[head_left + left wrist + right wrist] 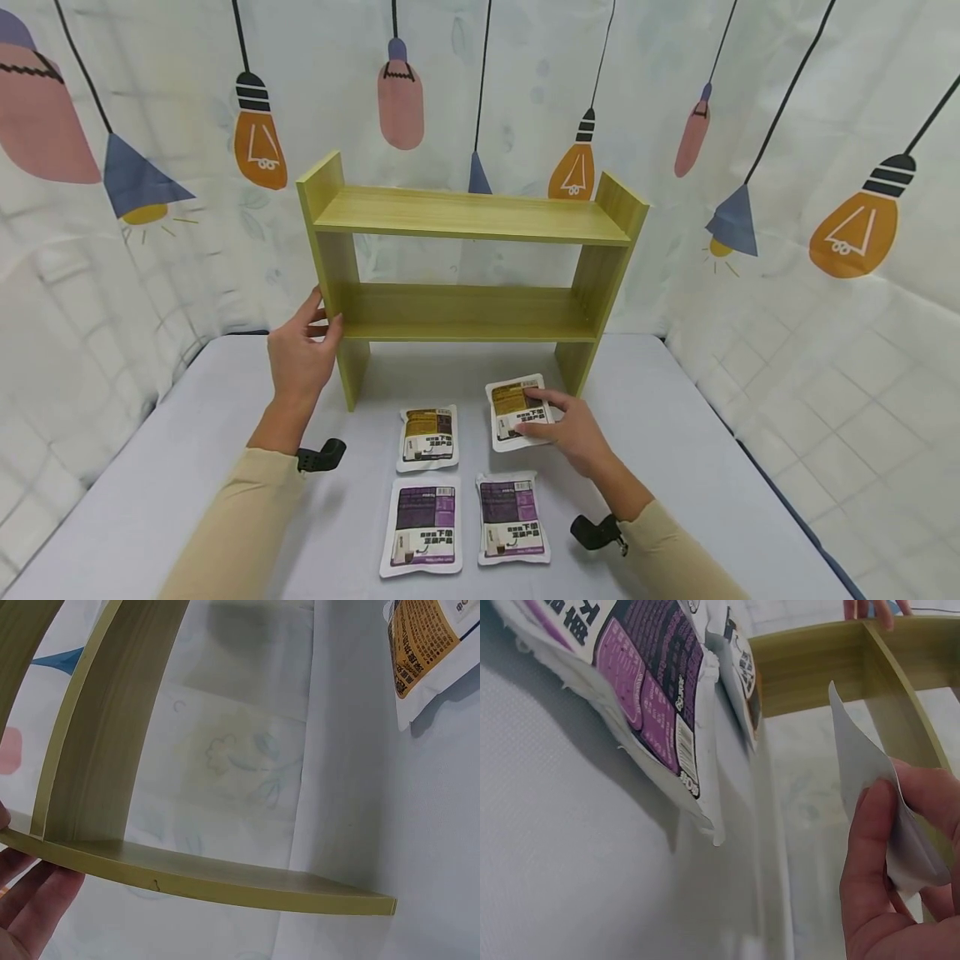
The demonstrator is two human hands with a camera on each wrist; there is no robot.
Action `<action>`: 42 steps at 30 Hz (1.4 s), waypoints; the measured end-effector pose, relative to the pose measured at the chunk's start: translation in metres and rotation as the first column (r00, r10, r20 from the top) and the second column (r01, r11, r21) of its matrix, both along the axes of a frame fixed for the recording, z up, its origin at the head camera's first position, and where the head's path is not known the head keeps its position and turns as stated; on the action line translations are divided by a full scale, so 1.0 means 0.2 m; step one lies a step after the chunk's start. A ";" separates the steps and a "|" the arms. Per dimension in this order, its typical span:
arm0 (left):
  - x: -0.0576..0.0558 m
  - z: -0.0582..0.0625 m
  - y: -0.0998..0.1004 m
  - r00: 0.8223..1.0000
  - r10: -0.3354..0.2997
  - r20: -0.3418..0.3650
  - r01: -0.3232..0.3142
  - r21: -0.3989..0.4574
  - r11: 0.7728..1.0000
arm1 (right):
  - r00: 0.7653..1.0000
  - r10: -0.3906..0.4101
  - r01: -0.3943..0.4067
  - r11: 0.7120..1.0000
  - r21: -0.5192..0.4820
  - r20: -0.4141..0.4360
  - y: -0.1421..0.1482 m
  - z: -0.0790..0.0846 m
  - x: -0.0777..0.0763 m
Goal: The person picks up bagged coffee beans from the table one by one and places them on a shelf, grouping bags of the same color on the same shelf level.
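Observation:
A two-tier yellow-green wooden shelf (465,312) stands at the back of the table. My left hand (302,346) grips the edge of its left side panel near the lower board; the left wrist view shows fingers (46,900) behind that panel (225,889). Between thumb and fingers my right hand (573,429) pinches a white pouch with a brown-and-gold label (516,412), in front of the shelf's right leg. Seen edge-on in the right wrist view, this pouch (877,780) is tilted up. Another brown-labelled pouch (427,437) lies left of it.
Two purple-labelled pouches, a left one (423,525) and a right one (513,518), lie nearer me on the white table (337,533). A white curtain (465,75) printed with hanging lamps surrounds the table's back and sides. Both shelf boards hold nothing.

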State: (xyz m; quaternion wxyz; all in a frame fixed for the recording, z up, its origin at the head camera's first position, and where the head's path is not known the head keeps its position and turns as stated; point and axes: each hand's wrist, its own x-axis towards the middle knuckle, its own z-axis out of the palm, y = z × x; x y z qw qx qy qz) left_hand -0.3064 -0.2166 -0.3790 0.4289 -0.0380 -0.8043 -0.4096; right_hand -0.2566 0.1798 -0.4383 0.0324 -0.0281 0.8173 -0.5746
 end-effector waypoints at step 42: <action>0.01 0.01 0.01 1.000 0.013 -0.007 -0.013 -0.008 1.000 | 0.986 0.111 -0.081 0.970 -0.230 0.122 0.07 0.31 0.06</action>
